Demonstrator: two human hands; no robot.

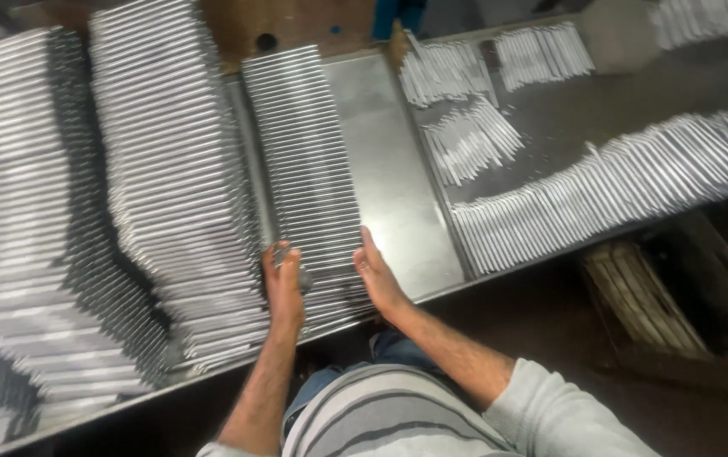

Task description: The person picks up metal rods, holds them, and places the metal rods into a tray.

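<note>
Near the table edge, both hands squared the rod row point(306, 161): left hand point(283, 288) clenched a small tool (blurry), right hand point(378, 275) flat and released; pushing evenly seemed best.

L hand point(283, 288) fingers curled, maybe gripping, R hand point(378, 275) flat, fingers straight, both forearms extended

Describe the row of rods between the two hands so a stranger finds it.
On the metal tray, one neat row of rods runs away from the person. The left hand and right hand flank its near end. Unlike the piles at left, it lies flat.
</note>
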